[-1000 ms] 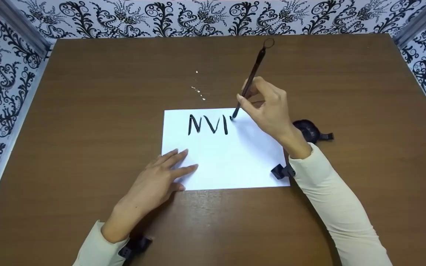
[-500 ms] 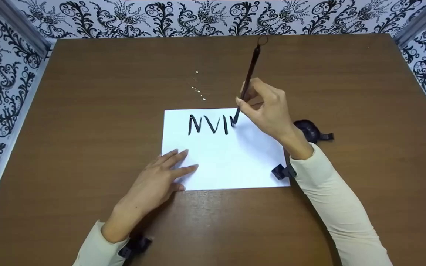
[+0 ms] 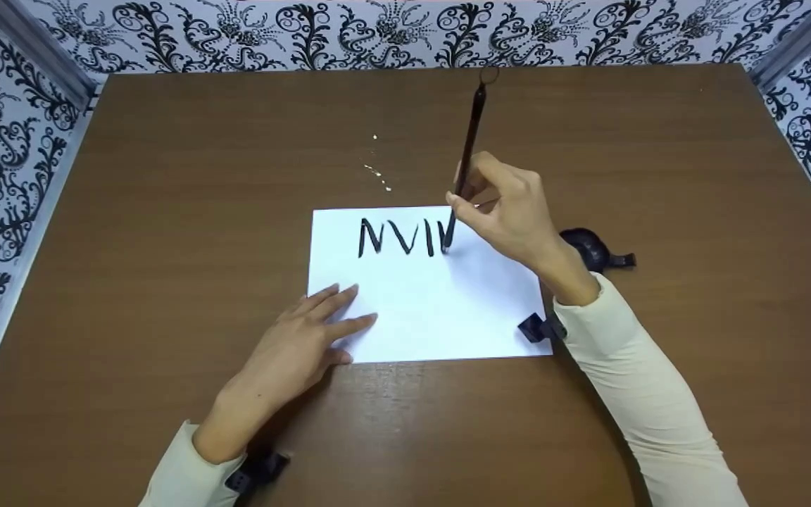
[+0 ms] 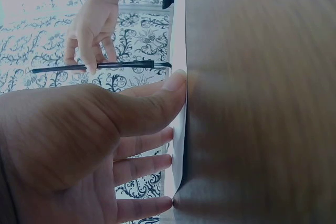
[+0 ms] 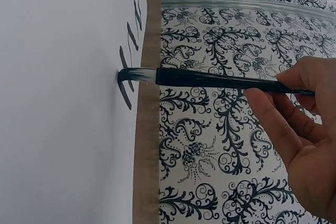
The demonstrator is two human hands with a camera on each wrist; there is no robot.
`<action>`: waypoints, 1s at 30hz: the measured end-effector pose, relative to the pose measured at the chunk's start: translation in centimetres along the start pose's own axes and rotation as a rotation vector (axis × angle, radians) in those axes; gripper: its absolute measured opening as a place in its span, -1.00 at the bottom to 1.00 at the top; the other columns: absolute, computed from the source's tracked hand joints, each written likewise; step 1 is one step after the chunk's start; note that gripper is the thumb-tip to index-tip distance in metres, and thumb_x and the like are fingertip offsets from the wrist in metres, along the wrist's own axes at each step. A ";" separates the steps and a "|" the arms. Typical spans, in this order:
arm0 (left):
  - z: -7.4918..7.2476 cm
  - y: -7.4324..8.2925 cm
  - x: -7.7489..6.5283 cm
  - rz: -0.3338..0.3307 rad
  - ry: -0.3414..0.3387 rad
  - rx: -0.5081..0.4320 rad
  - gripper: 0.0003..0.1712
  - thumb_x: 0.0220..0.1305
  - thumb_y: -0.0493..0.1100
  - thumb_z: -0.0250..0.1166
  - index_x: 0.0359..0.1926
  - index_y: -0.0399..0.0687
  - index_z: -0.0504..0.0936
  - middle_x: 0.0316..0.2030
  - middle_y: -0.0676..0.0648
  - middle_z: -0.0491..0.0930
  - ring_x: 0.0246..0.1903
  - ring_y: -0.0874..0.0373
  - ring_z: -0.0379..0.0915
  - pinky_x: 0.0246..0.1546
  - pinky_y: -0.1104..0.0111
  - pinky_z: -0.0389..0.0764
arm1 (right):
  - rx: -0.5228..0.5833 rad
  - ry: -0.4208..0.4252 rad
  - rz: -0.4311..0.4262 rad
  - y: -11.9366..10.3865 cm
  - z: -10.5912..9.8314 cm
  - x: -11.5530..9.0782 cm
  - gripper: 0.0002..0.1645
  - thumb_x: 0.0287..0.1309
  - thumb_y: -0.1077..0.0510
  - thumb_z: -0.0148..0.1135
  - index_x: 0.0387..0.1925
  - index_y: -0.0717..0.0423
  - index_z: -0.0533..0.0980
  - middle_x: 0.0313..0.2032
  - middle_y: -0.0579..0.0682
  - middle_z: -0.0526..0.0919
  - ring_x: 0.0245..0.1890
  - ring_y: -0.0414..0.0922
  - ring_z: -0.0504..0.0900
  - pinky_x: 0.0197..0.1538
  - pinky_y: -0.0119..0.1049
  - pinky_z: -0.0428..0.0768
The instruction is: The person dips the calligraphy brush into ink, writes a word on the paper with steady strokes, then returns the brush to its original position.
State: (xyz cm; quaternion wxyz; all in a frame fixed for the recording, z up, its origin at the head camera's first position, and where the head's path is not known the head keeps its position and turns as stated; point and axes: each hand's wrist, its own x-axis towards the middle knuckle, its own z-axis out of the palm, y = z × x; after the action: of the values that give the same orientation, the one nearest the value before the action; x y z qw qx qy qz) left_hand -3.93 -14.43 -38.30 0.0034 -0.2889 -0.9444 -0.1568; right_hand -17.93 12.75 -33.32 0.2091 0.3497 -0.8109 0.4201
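Note:
A sheet of white paper [image 3: 419,303] lies on the brown table, with black brush-painted letters [image 3: 405,238] along its upper part. My right hand [image 3: 507,204] pinches a dark-handled paintbrush [image 3: 471,130] that stands almost upright over the paper. In the right wrist view, the bristles [image 5: 137,74] are inked black at the end and bend against the sheet, on a dark stroke. My left hand [image 3: 300,341] rests with spread, straight fingers on the lower left corner of the paper. Its thumb [image 4: 170,85] lies at the paper's near edge in the left wrist view.
A small black dish with a short handle [image 3: 588,250] stands right of the paper, partly behind my right wrist. Several tiny white specks [image 3: 377,172] lie on the table [image 3: 201,211] beyond the sheet. Patterned black-and-white walls [image 3: 391,35] border the table.
My right hand has drawn the paintbrush slightly toward me, leaving a downward black stroke right of the earlier letters. The brush's handle has swung more upright. My left hand has stayed still.

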 end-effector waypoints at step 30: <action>0.0 0.0 0.0 0.008 0.017 -0.005 -0.48 0.04 -0.08 0.31 0.09 0.18 0.49 0.22 -0.12 0.25 0.20 -0.10 0.12 0.00 -0.10 0.28 | 0.027 0.096 -0.014 -0.2 0.3 0.2 -0.83 -0.03 0.35 0.24 -0.33 0.25 0.46 -0.44 0.02 0.57 -0.43 -0.16 0.61 -0.45 -0.37 0.57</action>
State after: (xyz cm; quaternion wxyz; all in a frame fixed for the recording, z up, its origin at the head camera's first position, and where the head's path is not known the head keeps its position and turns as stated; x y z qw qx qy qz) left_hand -3.91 -14.47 -38.33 0.0114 -0.2915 -0.9428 -0.1614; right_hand -17.92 12.34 -33.24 0.2460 0.3375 -0.7916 0.4461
